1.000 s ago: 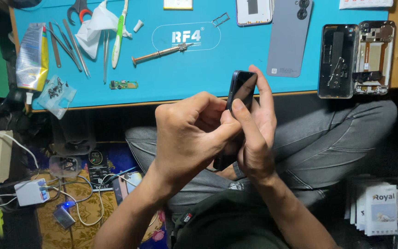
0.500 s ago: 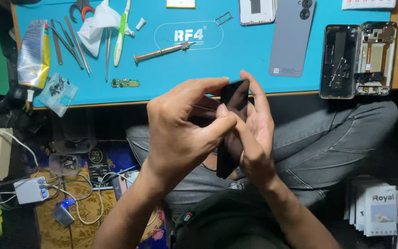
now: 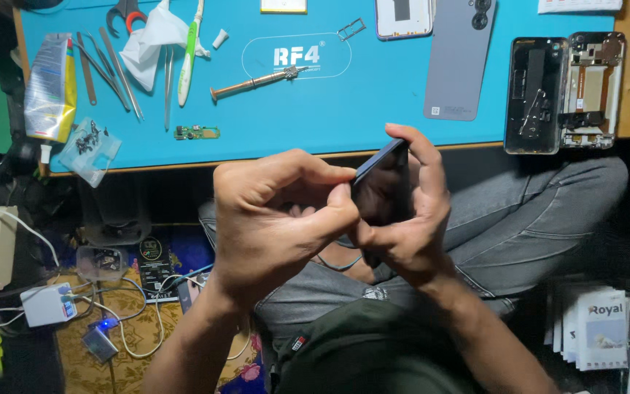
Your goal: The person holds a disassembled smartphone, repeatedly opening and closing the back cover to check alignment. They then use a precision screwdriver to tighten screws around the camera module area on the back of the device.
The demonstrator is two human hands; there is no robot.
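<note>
Below the blue mat's [image 3: 329, 109] front edge, both hands [image 3: 278, 211] grip a dark phone [image 3: 384, 186].

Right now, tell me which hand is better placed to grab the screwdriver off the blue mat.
Left. The left hand sits nearer the screwdriver; the right hand wraps the phone.

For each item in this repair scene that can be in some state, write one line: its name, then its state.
Dark phone: held on edge between both hands, above the lap.
Left hand: fingertips pinching the phone's edge.
Right hand: wrapped around the phone.
Opened phone frame: back off, insides exposed, flat on the blue mat.
Grey back cover: detached, lying flat.
Screwdriver: lying unused.
Tweezers: lying unused.
Small circuit board: loose on the mat.
</note>
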